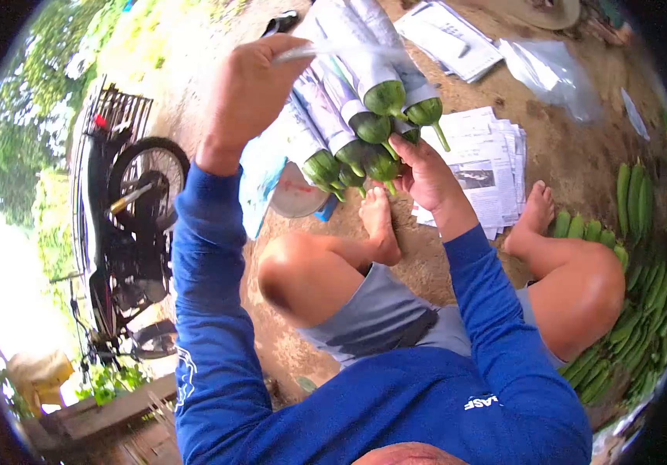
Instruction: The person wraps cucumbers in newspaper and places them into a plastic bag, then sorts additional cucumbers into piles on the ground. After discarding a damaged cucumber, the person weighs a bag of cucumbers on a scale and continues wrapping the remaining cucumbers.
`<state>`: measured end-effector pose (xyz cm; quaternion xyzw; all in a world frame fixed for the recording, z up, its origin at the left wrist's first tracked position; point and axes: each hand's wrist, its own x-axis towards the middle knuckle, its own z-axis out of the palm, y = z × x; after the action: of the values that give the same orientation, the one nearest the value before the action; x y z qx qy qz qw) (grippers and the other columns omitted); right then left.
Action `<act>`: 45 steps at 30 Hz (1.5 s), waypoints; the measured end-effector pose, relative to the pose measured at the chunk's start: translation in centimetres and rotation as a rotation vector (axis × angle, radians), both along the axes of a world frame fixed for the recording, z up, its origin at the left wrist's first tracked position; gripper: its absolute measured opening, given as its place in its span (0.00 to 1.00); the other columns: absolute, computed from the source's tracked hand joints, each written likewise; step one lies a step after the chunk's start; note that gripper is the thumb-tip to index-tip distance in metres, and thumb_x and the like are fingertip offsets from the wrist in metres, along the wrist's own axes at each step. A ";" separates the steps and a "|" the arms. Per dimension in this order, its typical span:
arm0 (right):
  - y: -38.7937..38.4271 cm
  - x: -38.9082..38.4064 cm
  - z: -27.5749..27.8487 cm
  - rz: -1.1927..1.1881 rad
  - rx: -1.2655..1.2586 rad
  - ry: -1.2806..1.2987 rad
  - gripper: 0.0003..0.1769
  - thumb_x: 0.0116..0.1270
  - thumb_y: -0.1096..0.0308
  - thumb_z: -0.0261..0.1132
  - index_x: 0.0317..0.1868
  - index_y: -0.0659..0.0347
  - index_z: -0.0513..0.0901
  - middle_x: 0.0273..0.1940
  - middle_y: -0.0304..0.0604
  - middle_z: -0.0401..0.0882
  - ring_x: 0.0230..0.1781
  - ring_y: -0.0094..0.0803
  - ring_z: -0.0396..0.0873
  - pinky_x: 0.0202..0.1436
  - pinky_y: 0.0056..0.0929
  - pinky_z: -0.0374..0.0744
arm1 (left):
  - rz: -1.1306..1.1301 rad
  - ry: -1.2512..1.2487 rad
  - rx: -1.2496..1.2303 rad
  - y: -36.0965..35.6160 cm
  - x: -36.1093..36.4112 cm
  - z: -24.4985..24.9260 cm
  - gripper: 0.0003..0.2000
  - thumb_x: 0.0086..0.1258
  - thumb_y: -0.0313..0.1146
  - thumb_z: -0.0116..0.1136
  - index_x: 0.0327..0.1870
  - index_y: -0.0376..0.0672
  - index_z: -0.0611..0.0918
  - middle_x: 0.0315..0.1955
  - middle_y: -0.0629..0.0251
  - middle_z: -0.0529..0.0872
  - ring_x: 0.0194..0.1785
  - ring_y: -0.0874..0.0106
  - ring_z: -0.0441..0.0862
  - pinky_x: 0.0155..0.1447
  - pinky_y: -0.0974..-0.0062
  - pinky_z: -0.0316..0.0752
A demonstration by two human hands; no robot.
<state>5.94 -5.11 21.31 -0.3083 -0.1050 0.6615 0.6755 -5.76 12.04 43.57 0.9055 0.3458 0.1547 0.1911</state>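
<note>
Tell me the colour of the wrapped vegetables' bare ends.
The bare ends are green, some darker than others; the head view shows them best.

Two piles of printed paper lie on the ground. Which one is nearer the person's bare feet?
The pile showing a dark picture, between the feet; the other pile lies farther off, beside the clear plastic.

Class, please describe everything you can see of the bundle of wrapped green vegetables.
The bundle is several long, rounded vegetables lying side by side in layers, each rolled in pale, printed-looking paper. Their dark green, lightly mottled ends and short green stems poke out towards the wearer; the far ends run out of view. The right hand grips the stem end. The left hand holds a blurred, see-through strip across the paper.
</note>
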 end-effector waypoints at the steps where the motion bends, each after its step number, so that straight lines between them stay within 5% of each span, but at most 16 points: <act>1: 0.7 -1.2 0.8 0.016 0.018 0.041 0.24 0.70 0.53 0.71 0.61 0.55 0.80 0.48 0.35 0.86 0.39 0.23 0.85 0.38 0.26 0.86 | 0.020 0.007 -0.007 0.1 -1.2 1.3 0.12 0.73 0.35 0.66 0.50 0.39 0.89 0.34 0.63 0.91 0.37 0.81 0.83 0.43 0.78 0.79; 7: 5.4 -8.5 1.2 0.186 0.119 0.308 0.30 0.69 0.57 0.73 0.69 0.51 0.74 0.60 0.38 0.83 0.57 0.34 0.85 0.55 0.43 0.88 | 0.046 0.040 0.198 3.0 -8.9 1.6 0.14 0.71 0.37 0.65 0.49 0.37 0.89 0.36 0.57 0.92 0.39 0.73 0.88 0.47 0.74 0.81; 12: 9.2 -15.0 -1.0 0.290 0.036 0.441 0.23 0.72 0.60 0.70 0.65 0.48 0.78 0.56 0.36 0.86 0.53 0.38 0.86 0.45 0.61 0.85 | 0.288 0.102 0.068 5.3 -15.4 -0.4 0.14 0.69 0.35 0.65 0.50 0.34 0.88 0.38 0.54 0.92 0.41 0.72 0.88 0.49 0.73 0.80; 20: 13.6 -21.5 -4.2 0.357 -0.146 0.367 0.19 0.71 0.66 0.72 0.60 0.58 0.82 0.52 0.41 0.87 0.49 0.37 0.86 0.47 0.41 0.87 | 0.344 0.026 -0.085 8.6 -23.9 -5.4 0.13 0.69 0.31 0.67 0.49 0.31 0.88 0.36 0.58 0.93 0.40 0.79 0.86 0.48 0.78 0.79; 24: 12.5 -21.8 -2.3 0.252 -0.240 0.300 0.18 0.70 0.68 0.72 0.58 0.61 0.83 0.51 0.42 0.87 0.47 0.36 0.86 0.49 0.42 0.87 | 0.370 -0.086 -0.214 7.6 -24.5 -7.6 0.10 0.71 0.27 0.67 0.50 0.33 0.88 0.33 0.71 0.90 0.36 0.84 0.80 0.45 0.82 0.77; 27: 12.2 -22.6 -3.5 0.271 -0.295 0.246 0.19 0.69 0.67 0.73 0.58 0.62 0.83 0.51 0.42 0.86 0.48 0.34 0.85 0.50 0.40 0.86 | 0.332 -0.063 -0.124 7.6 -24.2 -9.8 0.10 0.70 0.28 0.67 0.47 0.32 0.88 0.32 0.67 0.90 0.37 0.82 0.81 0.45 0.80 0.77; 31: 11.4 -23.3 -6.0 0.283 -0.278 0.150 0.37 0.65 0.53 0.78 0.68 0.59 0.73 0.58 0.42 0.82 0.53 0.38 0.81 0.57 0.53 0.79 | 0.272 -0.018 -0.085 6.6 -24.0 -10.9 0.10 0.72 0.29 0.66 0.48 0.31 0.87 0.31 0.63 0.89 0.36 0.83 0.80 0.43 0.81 0.76; 34: 8.5 -21.6 -6.7 0.323 -0.303 0.154 0.39 0.66 0.49 0.76 0.70 0.58 0.71 0.60 0.43 0.80 0.56 0.40 0.79 0.60 0.58 0.76 | 0.351 0.008 -0.084 6.1 -24.9 -12.0 0.13 0.72 0.33 0.67 0.47 0.31 0.86 0.29 0.64 0.87 0.34 0.85 0.78 0.40 0.82 0.74; 36: 5.7 -21.0 -9.1 0.334 -0.343 0.106 0.33 0.69 0.52 0.73 0.66 0.58 0.72 0.52 0.42 0.82 0.48 0.37 0.82 0.50 0.50 0.83 | 0.422 0.117 -0.050 5.5 -25.3 -12.4 0.15 0.72 0.37 0.68 0.47 0.31 0.86 0.29 0.63 0.86 0.33 0.85 0.77 0.40 0.81 0.73; 38: 2.6 -19.9 -13.0 0.392 -0.343 0.092 0.29 0.70 0.55 0.72 0.64 0.60 0.74 0.47 0.41 0.82 0.42 0.36 0.84 0.44 0.44 0.86 | 0.428 0.245 0.083 5.5 -25.8 -13.4 0.23 0.69 0.46 0.70 0.53 0.33 0.85 0.36 0.50 0.90 0.40 0.66 0.88 0.49 0.69 0.79; 40: -0.5 -18.2 -15.1 0.333 -0.424 0.167 0.21 0.71 0.60 0.69 0.60 0.58 0.78 0.41 0.41 0.81 0.33 0.34 0.83 0.35 0.36 0.86 | 0.430 0.221 0.101 4.0 -24.5 -13.0 0.28 0.67 0.47 0.71 0.59 0.34 0.83 0.45 0.46 0.90 0.47 0.56 0.88 0.54 0.65 0.80; 43: -4.1 -14.9 -17.0 0.293 -0.498 0.059 0.14 0.73 0.60 0.68 0.52 0.57 0.79 0.43 0.38 0.81 0.38 0.32 0.82 0.40 0.37 0.85 | 0.484 0.276 0.079 1.7 -22.5 -12.0 0.33 0.66 0.48 0.72 0.66 0.34 0.78 0.56 0.44 0.85 0.57 0.53 0.84 0.62 0.63 0.77; 45: -5.0 -13.1 -18.2 0.273 -0.507 0.014 0.14 0.73 0.60 0.68 0.52 0.55 0.79 0.40 0.36 0.80 0.36 0.29 0.81 0.37 0.33 0.84 | 0.410 0.346 0.293 1.7 -23.1 -12.2 0.36 0.65 0.48 0.72 0.69 0.34 0.74 0.62 0.43 0.80 0.64 0.51 0.78 0.68 0.60 0.73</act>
<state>-7.20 -10.07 3.11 -0.4460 0.0281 0.7534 0.4824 -28.89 13.72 31.41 0.8478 0.5226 0.0819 -0.0383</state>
